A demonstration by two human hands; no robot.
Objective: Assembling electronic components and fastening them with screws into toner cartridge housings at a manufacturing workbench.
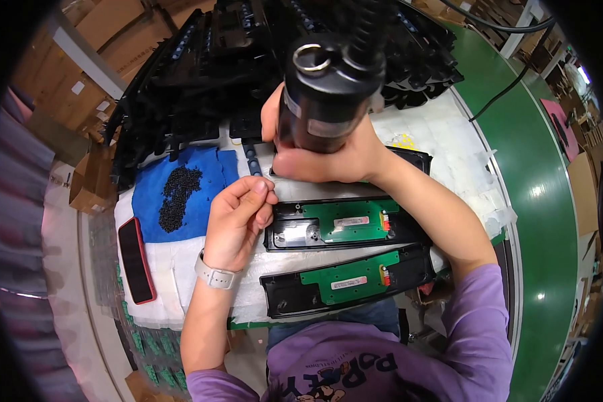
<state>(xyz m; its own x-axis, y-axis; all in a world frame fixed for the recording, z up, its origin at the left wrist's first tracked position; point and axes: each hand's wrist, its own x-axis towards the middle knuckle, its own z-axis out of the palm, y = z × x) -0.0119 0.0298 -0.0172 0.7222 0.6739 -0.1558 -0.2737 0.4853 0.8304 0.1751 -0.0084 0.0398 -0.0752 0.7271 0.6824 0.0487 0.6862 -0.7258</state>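
Over white-covered table (449, 134), right hand (338, 161) grips black corded tool (328, 100); left hand (242, 206) pinched, contents unclear, beside middle black panel (403, 231); small black parts (179, 194) sit on blue cloth (214, 201).

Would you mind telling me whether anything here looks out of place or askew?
Mildly: a phone, seemingly no work part, lies at the worktop's left edge, and the nearest panel sits slightly askew to the next panel. The small black pieces are heaped on a blue cloth, so they don't look spilled.
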